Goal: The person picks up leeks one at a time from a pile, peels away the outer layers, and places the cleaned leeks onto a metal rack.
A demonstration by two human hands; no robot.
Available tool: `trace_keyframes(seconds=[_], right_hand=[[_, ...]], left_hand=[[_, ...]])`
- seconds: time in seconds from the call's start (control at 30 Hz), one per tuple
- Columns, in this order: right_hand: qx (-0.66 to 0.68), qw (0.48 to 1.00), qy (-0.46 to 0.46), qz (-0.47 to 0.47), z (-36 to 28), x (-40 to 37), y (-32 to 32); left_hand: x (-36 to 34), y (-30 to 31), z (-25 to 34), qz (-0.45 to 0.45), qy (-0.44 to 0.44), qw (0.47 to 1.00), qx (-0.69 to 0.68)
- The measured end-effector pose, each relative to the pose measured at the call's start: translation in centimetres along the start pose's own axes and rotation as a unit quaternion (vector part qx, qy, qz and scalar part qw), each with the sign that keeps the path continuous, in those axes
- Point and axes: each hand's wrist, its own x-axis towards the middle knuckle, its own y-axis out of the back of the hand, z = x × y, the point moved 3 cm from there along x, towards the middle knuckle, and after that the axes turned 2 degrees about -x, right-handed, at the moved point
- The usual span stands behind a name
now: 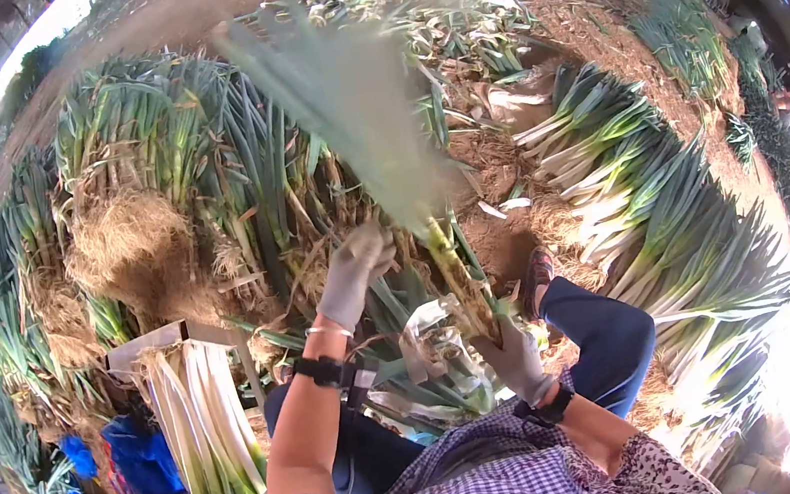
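My right hand, in a pale glove, is wrapped round the lower end of a leek. The leek tilts up and away to the left, its green leaves smeared by motion. Left of its stalk, apart from it, my gloved left hand is raised with the fingers curled closed; what they hold, if anything, is hidden. Below and between my hands, stripped leek leaves lie in a loose heap between my knees.
Cleaned leeks lie in a long row on the right. Untrimmed leeks with shaggy roots stand bundled at the left. Several white-stalked leeks rest on a metal frame near a blue bag. Leaf scraps litter the ground ahead.
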Motion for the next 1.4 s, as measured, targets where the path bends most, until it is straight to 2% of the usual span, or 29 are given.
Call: trace_keyframes(seconds=[0.07,0.13,0.17,0.2,0.23,0.27,0.33,0.37,0.47,0.5,0.6,0.77,0.87,0.97,1.03,1.1,1.13,1.2,1.27,1.3,1.33,1.37,1.4], right_hand=[[-0.048,0.996,0.068,-0.041,-1.3,-1.1,-0.8],[-0.093,0.983,0.138,-0.082,-2.6,-1.8,-2.2],[0.002,0.972,0.148,-0.184,-2.8,-2.0,-2.8],[-0.007,0.972,0.111,-0.209,-3.1,-1.0,-3.7],[-0.017,0.969,0.074,-0.234,-3.9,1.4,-4.8],[-0.030,0.964,0.033,-0.261,-4.7,3.7,-5.9],[0.187,0.937,0.075,-0.287,-8.4,8.9,-8.9],[0.229,0.916,0.087,-0.317,-11.1,10.7,-10.4],[0.289,0.862,0.077,-0.409,-15.2,13.4,-13.8],[0.298,0.845,0.065,-0.439,-15.7,13.3,-14.8],[0.393,0.840,0.015,-0.373,-16.0,11.0,-16.5],[0.379,0.885,0.018,-0.270,-14.5,8.1,-17.5],[0.396,0.883,0.030,-0.249,-14.9,6.9,-16.2],[0.356,0.908,0.030,-0.218,-13.6,6.1,-15.6],[0.149,0.960,-0.042,-0.234,-9.2,5.2,-16.2],[0.117,0.951,-0.084,-0.274,-6.0,3.1,-14.9],[0.189,0.927,-0.093,-0.311,-4.5,1.7,-13.4],[0.083,0.900,-0.157,-0.398,-1.6,-0.3,-10.0],[-0.138,0.912,-0.047,-0.384,1.9,0.4,-7.5],[-0.246,0.897,0.015,-0.366,2.9,1.5,-7.3],[-0.130,0.941,0.100,-0.297,1.9,3.2,-8.1],[-0.009,0.961,0.173,-0.217,-0.1,4.6,-9.1],[-0.002,0.962,0.206,-0.180,-4.9,5.2,-9.9]], left_hand=[[-0.7,-0.4,2.8,-0.081,-0.060,0.959,-0.264],[-1.8,1.5,4.9,-0.063,-0.091,0.964,-0.241],[-2.1,2.7,5.2,-0.041,-0.109,0.969,-0.218],[-2.5,3.8,5.4,-0.016,-0.126,0.972,-0.196],[-2.9,4.6,5.8,-0.008,-0.131,0.952,-0.278],[-3.2,5.5,5.7,-0.005,-0.121,0.954,-0.274],[-3.9,7.3,5.7,-0.006,-0.094,0.961,-0.261],[-4.3,7.8,5.9,-0.007,-0.076,0.973,-0.220],[-4.0,9.1,5.1,-0.027,-0.058,0.936,-0.346],[-4.3,9.7,5.6,-0.011,-0.081,0.945,-0.316],[-5.7,10.2,7.5,0.061,-0.117,0.967,-0.217],[-6.3,10.3,6.4,0.113,-0.101,0.966,-0.208],[-7.1,9.2,6.0,0.135,-0.068,0.965,-0.214],[-6.7,9.3,4.6,0.144,-0.057,0.959,-0.238],[-5.8,10.4,3.9,0.130,-0.060,0.961,-0.236],[-5.6,11.1,5.2,0.160,-0.153,0.956,-0.194],[-5.8,11.5,5.8,0.177,-0.199,0.948,-0.172],[-5.9,12.8,6.1,0.178,-0.161,0.955,-0.174],[-5.8,13.4,5.9,0.182,-0.149,0.959,-0.156],[-6.0,13.0,6.2,0.190,-0.155,0.957,-0.154],[-6.5,12.0,6.6,0.189,-0.140,0.958,-0.166],[-7.5,10.6,7.1,0.185,-0.117,0.960,-0.177],[-7.6,9.7,7.6,0.179,-0.102,0.961,-0.185]])
